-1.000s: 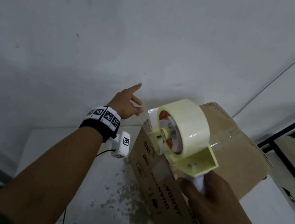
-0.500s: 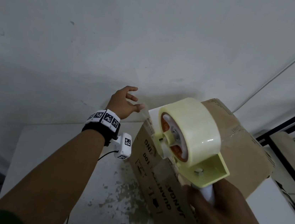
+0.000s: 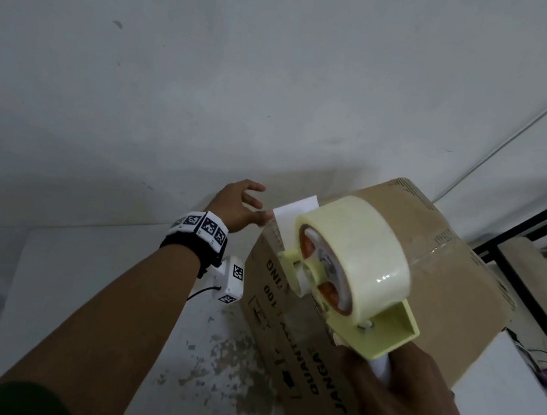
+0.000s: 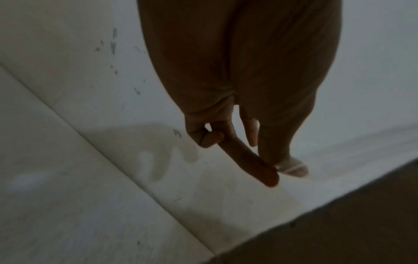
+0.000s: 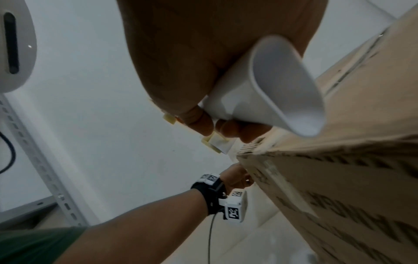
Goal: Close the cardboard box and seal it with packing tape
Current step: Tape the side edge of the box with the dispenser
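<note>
Head view, nearest first: right hand (image 3: 413, 404) wrapped tight round the white handle (image 3: 381, 369) of the tape dispenser (image 3: 384, 328), fingers fully curled. Just above it the pale roll of tape (image 3: 359, 252), held over the near top edge of the cardboard box (image 3: 454, 298). Box closed, resting on the white table (image 3: 90, 288), one printed side turned this way, a shiny strip of tape running across its top. Farther out, left hand (image 3: 237, 208) at the box's far corner, fingers spread loosely, thumb tip touching a white end of tape (image 3: 293, 215). Behind everything, the white wall (image 3: 248, 66).

Right wrist view, unlike the head view: flared open end of the handle (image 5: 285, 85) seen from beneath, fingertips (image 5: 233, 130) pressed round it, box side (image 5: 350, 187) close alongside, left forearm with its black band beyond.

Left wrist view, dim and blurred: index finger (image 4: 246, 157) stretched long, thumb laid against it, a pale scrap of tape (image 4: 291, 167) pinched at their tips; one finger curled in. Box edge dark at the lower right.
</note>
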